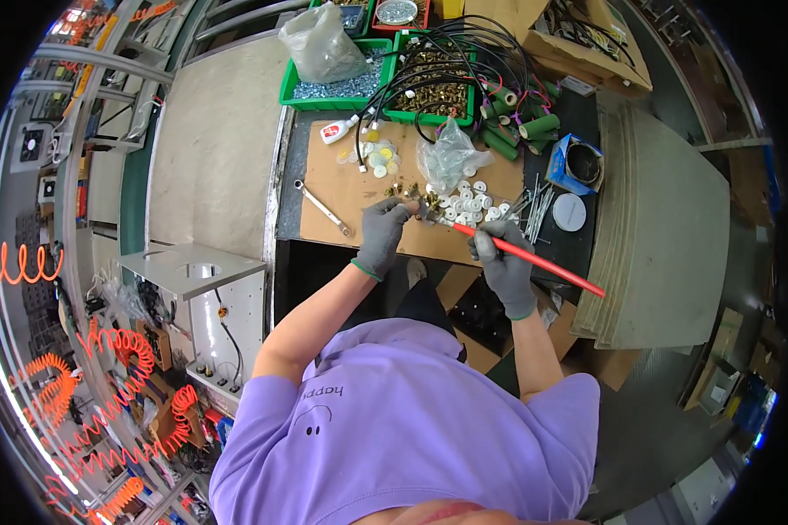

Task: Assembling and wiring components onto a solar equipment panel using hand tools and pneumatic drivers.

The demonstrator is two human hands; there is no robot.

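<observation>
My left hand (382, 236), in a grey glove, pinches a small brass fitting (426, 206) above the brown cardboard mat (359, 199). My right hand (504, 262), also gloved, grips a long red tool (534, 258) whose tip points at that fitting. More brass fittings (401, 189) and a cluster of white plastic discs (468, 203) lie just beyond my hands. A crumpled clear plastic bag (446, 156) rests behind the discs.
A wrench (322, 208) lies at the mat's left. Green bins (341, 87) hold metal washers and brass parts, with black cables (464, 52) looping over them. Green rolls (515, 122), a blue box (578, 163) and a white round lid (569, 212) stand at the right. Orange coiled hoses hang far left.
</observation>
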